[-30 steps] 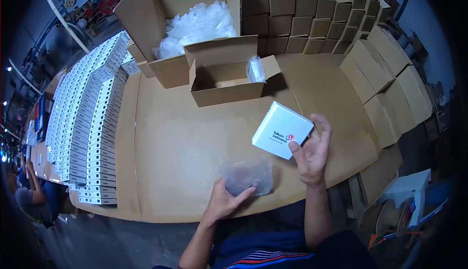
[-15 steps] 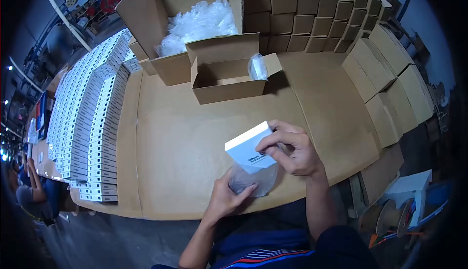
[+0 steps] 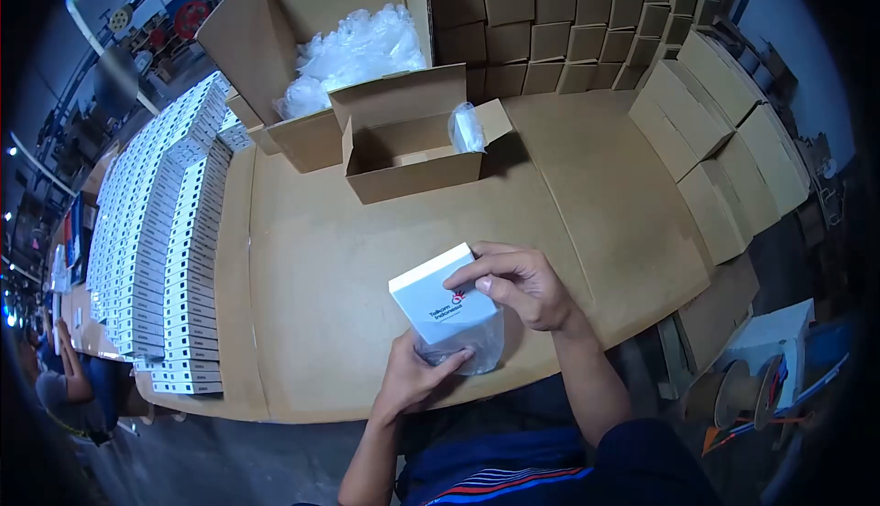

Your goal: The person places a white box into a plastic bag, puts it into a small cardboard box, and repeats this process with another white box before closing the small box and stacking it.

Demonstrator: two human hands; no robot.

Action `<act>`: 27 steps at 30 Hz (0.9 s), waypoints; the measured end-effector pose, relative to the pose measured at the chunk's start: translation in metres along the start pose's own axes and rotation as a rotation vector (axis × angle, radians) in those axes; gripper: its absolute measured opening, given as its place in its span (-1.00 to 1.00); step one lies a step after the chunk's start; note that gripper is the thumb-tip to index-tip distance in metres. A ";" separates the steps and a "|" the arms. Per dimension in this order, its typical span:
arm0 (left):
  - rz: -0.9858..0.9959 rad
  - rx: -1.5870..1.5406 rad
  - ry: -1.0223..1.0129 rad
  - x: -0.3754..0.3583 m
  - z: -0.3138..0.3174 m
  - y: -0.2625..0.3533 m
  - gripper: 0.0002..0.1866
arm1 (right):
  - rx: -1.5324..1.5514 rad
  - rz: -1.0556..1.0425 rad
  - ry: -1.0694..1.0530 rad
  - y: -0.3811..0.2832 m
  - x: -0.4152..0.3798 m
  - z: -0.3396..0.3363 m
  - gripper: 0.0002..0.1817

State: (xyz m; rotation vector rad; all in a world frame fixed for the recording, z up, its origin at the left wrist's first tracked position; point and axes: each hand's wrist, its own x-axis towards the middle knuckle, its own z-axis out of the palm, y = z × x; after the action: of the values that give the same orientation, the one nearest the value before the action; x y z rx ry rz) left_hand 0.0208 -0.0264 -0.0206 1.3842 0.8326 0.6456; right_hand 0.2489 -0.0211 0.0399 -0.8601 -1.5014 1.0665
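Covering most of the view is a cardboard-topped table (image 3: 321, 258), flat so things can rest on it; at its far side sits a big carton (image 3: 275, 20) of clear bags (image 3: 353, 48), with a small open box (image 3: 412, 153) in front. Near the table's close edge, the right hand (image 3: 518, 286) pinches a white box (image 3: 440, 295) at its top; the box tilts, long side running up-left to down-right, low end going into a clear bag (image 3: 467, 341); the left hand (image 3: 412, 378) pinches the bag's edge, likely to keep it open.
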 end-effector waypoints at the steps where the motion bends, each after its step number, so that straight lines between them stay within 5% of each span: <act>1: -0.007 0.002 0.008 0.000 0.000 0.001 -0.46 | -0.020 -0.003 0.001 0.001 0.000 0.001 -0.67; 10: 0.030 -0.237 0.097 0.004 -0.004 -0.018 -0.38 | 0.076 0.211 0.153 0.027 -0.015 0.016 -0.65; 12: -0.014 -0.397 0.099 0.000 -0.006 -0.029 -0.48 | 0.174 0.249 0.165 0.028 -0.018 0.018 -0.64; 15: 0.002 -0.436 0.159 0.001 -0.002 -0.034 -0.44 | 0.137 0.318 0.038 0.023 -0.027 0.017 -0.58; 19: -0.002 -0.531 0.233 0.001 0.005 -0.033 -0.45 | 0.382 0.245 0.434 0.029 -0.038 0.039 -0.49; 22: 0.051 -0.507 0.254 0.003 0.003 -0.040 -0.45 | 0.535 0.435 0.485 0.060 -0.064 0.043 -0.69; 27: 0.167 -0.296 0.258 0.005 0.000 -0.033 -0.44 | 0.498 0.325 0.592 0.062 -0.064 0.051 -0.88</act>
State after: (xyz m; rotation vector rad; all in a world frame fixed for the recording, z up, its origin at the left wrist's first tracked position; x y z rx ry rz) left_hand 0.0211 -0.0251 -0.0535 1.1215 0.7915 1.0501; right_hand 0.2093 -0.0680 -0.0426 -0.9629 -0.5795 1.2105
